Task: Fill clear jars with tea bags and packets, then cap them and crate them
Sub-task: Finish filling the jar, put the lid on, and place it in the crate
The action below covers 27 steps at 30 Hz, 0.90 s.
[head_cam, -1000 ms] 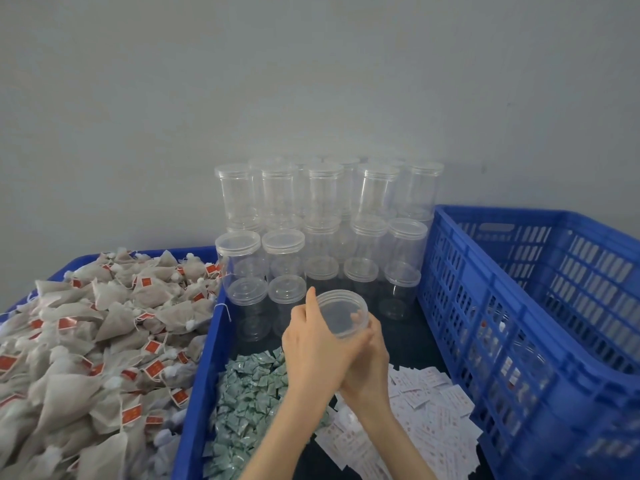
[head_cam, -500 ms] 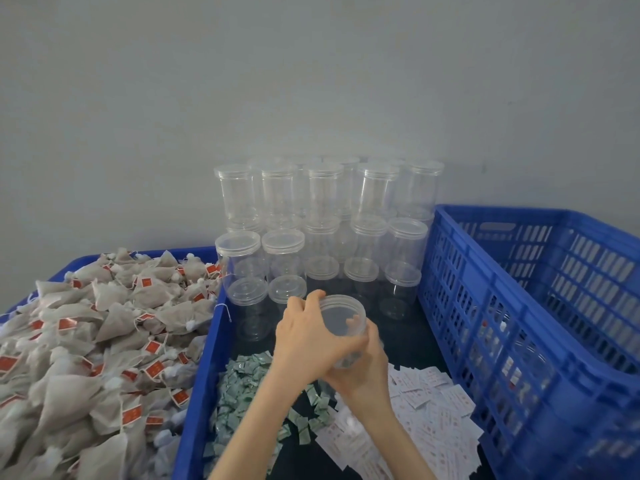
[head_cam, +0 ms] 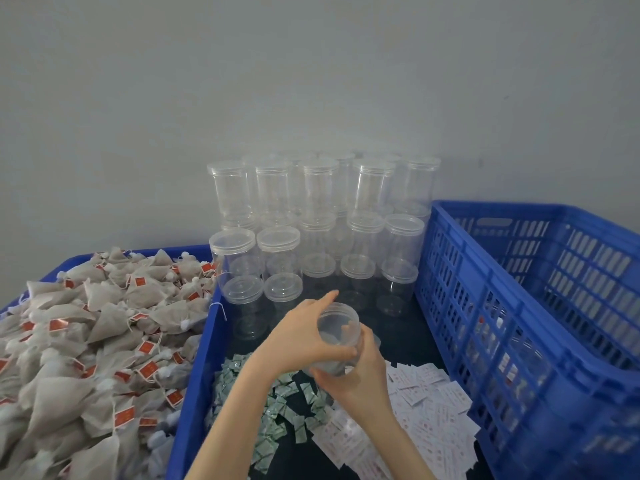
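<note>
I hold one clear plastic jar point(head_cam: 338, 325) above the dark table, tilted with its top toward me. My left hand point(head_cam: 298, 341) grips the jar's top rim from the left, its index finger stretched over the far side. My right hand point(head_cam: 360, 381) curls round the jar's body from below. I cannot tell whether the lid sits on the jar. Small green packets point(head_cam: 277, 414) lie in a heap under my left forearm. White packets point(head_cam: 429, 407) lie to the right of my right hand. Pyramid tea bags with red tags point(head_cam: 86, 341) fill the bin at the left.
Several capped empty clear jars point(head_cam: 318, 220) stand stacked in two tiers against the grey wall. A tall blue slotted crate point(head_cam: 512, 306) stands at the right, with some filled jars dimly visible through its wall. The blue tea-bag bin's wall point(head_cam: 197, 375) borders the work area on the left.
Both hands have brought the jar lower and closer to me. My left hand has shifted round the jar's top, and my left forearm has swung left, uncovering more green packets.
</note>
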Tool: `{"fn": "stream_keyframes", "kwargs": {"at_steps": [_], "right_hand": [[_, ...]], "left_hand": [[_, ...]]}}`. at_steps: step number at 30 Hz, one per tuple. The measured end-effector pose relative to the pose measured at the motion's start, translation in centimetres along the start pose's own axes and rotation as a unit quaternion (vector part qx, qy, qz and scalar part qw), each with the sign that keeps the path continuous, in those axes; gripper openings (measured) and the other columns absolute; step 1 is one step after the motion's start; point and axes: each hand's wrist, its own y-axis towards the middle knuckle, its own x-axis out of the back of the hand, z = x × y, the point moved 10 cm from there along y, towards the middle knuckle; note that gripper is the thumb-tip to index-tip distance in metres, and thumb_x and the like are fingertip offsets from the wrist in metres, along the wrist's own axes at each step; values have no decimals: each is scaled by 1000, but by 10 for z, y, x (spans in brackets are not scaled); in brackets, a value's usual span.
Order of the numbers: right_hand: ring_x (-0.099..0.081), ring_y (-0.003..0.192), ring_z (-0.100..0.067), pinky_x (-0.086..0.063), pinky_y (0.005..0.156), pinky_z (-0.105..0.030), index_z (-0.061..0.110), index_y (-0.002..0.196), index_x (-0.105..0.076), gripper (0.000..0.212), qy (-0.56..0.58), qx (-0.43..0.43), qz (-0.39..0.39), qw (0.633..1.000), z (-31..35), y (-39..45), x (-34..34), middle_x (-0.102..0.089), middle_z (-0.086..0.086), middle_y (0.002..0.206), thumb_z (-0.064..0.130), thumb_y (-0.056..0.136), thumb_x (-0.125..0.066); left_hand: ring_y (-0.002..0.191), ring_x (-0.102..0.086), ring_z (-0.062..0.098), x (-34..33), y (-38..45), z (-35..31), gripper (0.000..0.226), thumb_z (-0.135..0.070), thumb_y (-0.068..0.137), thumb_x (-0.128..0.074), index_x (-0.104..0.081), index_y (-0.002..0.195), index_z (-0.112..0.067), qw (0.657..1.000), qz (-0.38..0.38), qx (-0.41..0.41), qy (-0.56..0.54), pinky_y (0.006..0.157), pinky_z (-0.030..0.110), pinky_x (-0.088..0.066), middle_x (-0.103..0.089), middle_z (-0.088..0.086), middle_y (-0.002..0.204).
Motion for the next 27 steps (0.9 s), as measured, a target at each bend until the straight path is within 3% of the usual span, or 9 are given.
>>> {"fn": "stream_keyframes", "kwargs": {"at_steps": [3,5,8,10,12,14,17,20,27], "right_hand": [[-60,101,-1,-55,79,-23,39,122,-44,81,-40,11,-23,999,4,2,2,-52,26,110,58,51,-77],[-58,101,0,-52,79,-20,39,119,-44,74,-62,20,-32,997,9,6,3,-51,25,109,60,53,-72],[-58,106,-3,-53,84,-26,28,130,-46,92,-45,8,-32,998,3,9,10,-54,16,120,59,48,-76],[-59,105,0,-53,81,-19,26,132,-45,99,-24,-9,-33,999,-7,7,17,-56,11,124,59,44,-78],[-58,103,8,-50,75,-10,29,130,-46,97,-2,-15,-41,999,-11,4,22,-57,12,123,58,43,-78],[-55,103,11,-48,74,-8,30,127,-47,94,12,-16,-41,999,-13,4,22,-57,13,122,57,42,-79],[-57,102,8,-49,76,-14,35,125,-47,91,30,-30,-40,998,-17,4,23,-57,15,120,55,42,-79],[-56,103,8,-48,79,-11,43,117,-46,81,41,-22,-54,997,-20,6,28,-58,20,116,42,48,-88],[-50,104,23,-41,76,2,48,111,-48,79,77,-36,-108,991,-35,7,65,-54,29,118,22,54,-96]], "left_hand": [[122,-46,19,9,-5,0,89,-76,67,-57,-33,142,-35,981,-140,86,105,102,38,-41,-45,-4,131],[133,-35,22,5,-5,-7,90,-72,72,-55,-28,146,-28,975,-184,82,96,108,40,-33,-36,2,142],[142,-18,21,-11,6,-13,99,-52,77,-67,-9,153,-27,997,-81,16,-8,114,39,-26,-20,-2,153],[138,-24,16,-17,8,-15,101,-40,77,-73,-8,153,-31,999,19,-14,-23,113,37,-30,-22,-6,150],[133,-31,10,-16,7,-16,100,-32,76,-76,-11,153,-34,997,67,-34,-28,109,29,-33,-25,-7,148],[125,-37,7,-5,10,-15,98,-34,73,-78,-20,151,-34,998,37,-40,-26,102,22,-33,-33,-6,142],[118,-42,8,6,14,-13,94,-52,68,-78,-29,147,-35,998,-31,-27,-36,96,23,-33,-41,-8,135],[116,-48,7,6,25,-11,99,-69,60,-69,-33,145,-33,990,-52,1,-134,90,23,-38,-47,-10,135],[121,-52,22,-37,104,35,87,-59,78,-67,-32,146,-17,964,-41,136,-222,95,33,-43,-47,5,142]]}}
